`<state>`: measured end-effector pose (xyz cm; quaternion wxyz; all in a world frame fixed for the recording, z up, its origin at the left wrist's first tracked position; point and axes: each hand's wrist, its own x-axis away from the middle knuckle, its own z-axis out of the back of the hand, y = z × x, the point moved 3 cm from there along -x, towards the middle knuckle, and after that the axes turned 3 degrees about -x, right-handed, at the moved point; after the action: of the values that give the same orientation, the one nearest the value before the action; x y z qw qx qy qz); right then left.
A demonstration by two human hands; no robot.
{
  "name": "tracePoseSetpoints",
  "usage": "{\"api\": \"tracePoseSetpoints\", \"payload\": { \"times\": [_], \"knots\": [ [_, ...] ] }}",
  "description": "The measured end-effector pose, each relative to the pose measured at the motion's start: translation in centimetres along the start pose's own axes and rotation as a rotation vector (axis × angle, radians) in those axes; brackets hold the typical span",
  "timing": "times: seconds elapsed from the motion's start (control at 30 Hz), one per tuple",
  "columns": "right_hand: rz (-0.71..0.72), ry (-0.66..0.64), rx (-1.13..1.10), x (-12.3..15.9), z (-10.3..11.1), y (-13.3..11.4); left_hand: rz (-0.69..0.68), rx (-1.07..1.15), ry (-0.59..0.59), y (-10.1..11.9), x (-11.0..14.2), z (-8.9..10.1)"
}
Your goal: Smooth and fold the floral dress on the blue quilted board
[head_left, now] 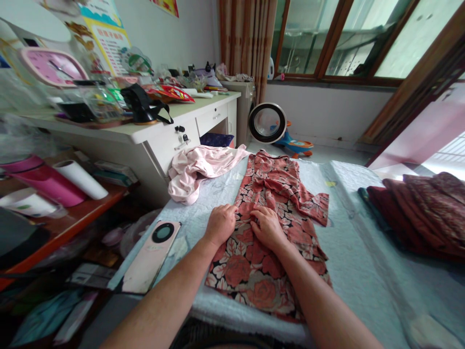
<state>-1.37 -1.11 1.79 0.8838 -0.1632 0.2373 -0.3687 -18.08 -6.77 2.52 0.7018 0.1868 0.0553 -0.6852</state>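
Note:
A red and black floral garment [269, 286] lies lengthwise on the light blue bed cover, one sleeve spread out to the right and its far part rumpled. My left hand [221, 224] is closed on the garment's left edge, fingers curled into the cloth. Near the middle of the same garment, my right hand [268, 227] pinches a fold of the fabric between thumb and fingers. Some fingertips of both hands are hidden by the knuckles and the cloth.
Pale pink cloth [203, 169] lies crumpled beyond my left hand. A phone [156, 257] rests at the bed's left edge. Dark red folded clothes [425, 213] are stacked at right. A cluttered white desk [156, 150] stands at left, and a washing machine with its round door [268, 123] open is behind.

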Motion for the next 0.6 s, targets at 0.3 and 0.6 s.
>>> {"api": "tracePoseSetpoints", "payload": {
  "times": [0.3, 0.6],
  "knots": [
    [-0.003, 0.004, -0.007, 0.03, -0.07, 0.13, 0.007, -0.012, -0.029, 0.09, -0.12, 0.15],
    [-0.002, 0.013, -0.027, 0.04, -0.16, 0.28, 0.035, -0.002, -0.044, 0.15, 0.03, 0.19]
  ]
}}
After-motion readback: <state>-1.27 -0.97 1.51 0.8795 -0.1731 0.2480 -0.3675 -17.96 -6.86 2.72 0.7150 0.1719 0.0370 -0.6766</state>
